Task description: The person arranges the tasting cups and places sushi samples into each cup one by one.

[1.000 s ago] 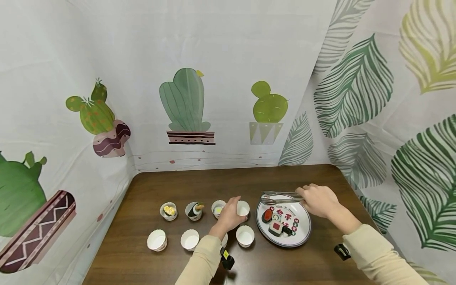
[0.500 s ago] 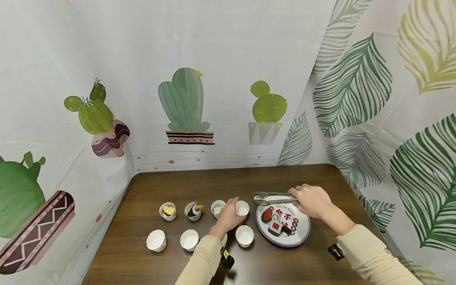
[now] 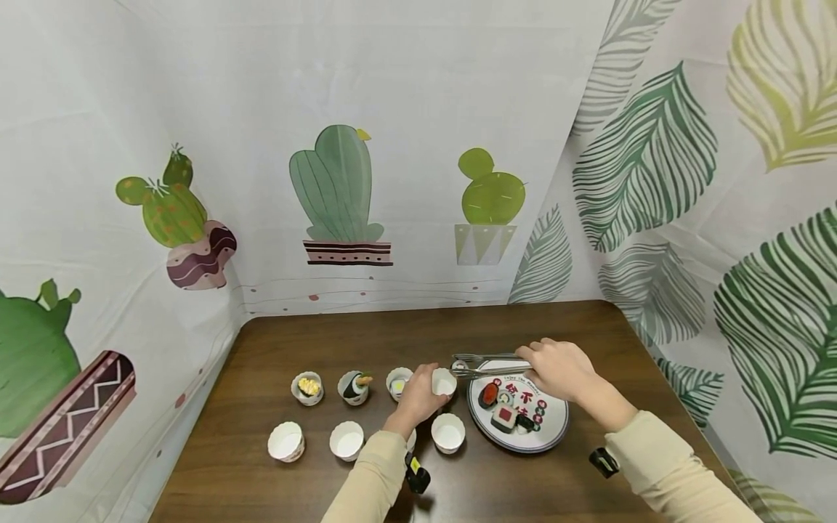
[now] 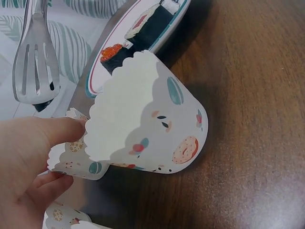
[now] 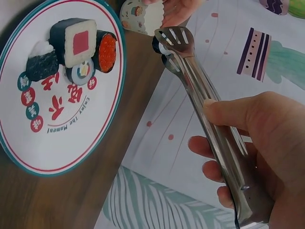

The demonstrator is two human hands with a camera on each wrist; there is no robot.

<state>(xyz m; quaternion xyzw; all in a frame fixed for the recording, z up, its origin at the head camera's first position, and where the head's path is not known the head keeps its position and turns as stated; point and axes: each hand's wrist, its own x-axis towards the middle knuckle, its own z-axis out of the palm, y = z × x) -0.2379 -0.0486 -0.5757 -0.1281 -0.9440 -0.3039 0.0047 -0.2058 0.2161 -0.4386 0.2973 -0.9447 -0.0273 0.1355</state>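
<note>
My right hand [image 3: 556, 369] grips metal tongs [image 5: 209, 114], fingers and thumb wrapped round the arms. A small sushi roll [image 5: 162, 47], dark outside and white inside, is pinched between the slotted tips. The tips hang beside the back right paper cup [image 3: 444, 382], above the plate's left edge. My left hand [image 3: 421, 396] holds that scalloped cup, thumb and fingers at its sides. On the white plate [image 3: 548, 428] lie a red-topped sushi [image 3: 489, 394], a square roll [image 3: 504, 417] with a red centre, a small round roll [image 5: 80, 71] and a dark-wrapped rice piece [image 5: 42, 62].
In the back row, other cups hold a yellow-topped sushi [image 3: 309, 387], a hand roll [image 3: 356, 386] and a yellow-centred roll [image 3: 398, 386]. White cups [image 3: 285, 442] form a front row, one partly behind my left arm. A patterned cloth [image 3: 418, 145] hangs behind the brown table [image 3: 523, 494].
My right hand has carried the tongs and the sushi roll leftward, from over the plate to beside the back right cup. My left hand keeps its hold on that cup.
</note>
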